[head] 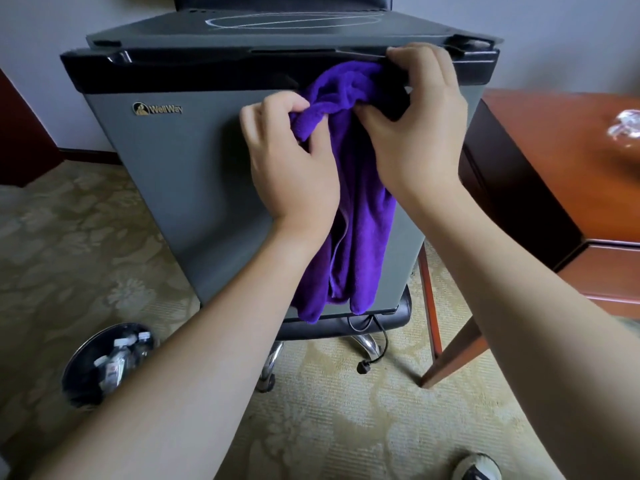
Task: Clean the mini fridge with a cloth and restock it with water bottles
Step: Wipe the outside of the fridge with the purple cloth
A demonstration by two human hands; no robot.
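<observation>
From the head view, a grey mini fridge (166,174) stands with its door closed, resting on the seat of a wheeled chair (325,329) whose chrome legs show beneath it. A purple cloth (360,244) hangs down the front of the door, its upper part bunched against the black top trim near the right corner.

The left hand (294,168) has its fingers curled round a gathered fold of the cloth, gripping it just below the trim. The right hand (415,133) is just beside it: its fingers hook over the top edge of the door, while the thumb presses the cloth from the right.

A black power cord (375,344) dangles under the fridge, its plug lying on the patterned carpet (104,244). To the lower left a round bin (110,362) holds several water bottles (119,355). A wooden bench (568,161) stands to the right of the fridge, with a crumpled clear wrapper (625,128) on top. The toe of a shoe (479,467) shows at the bottom edge.
</observation>
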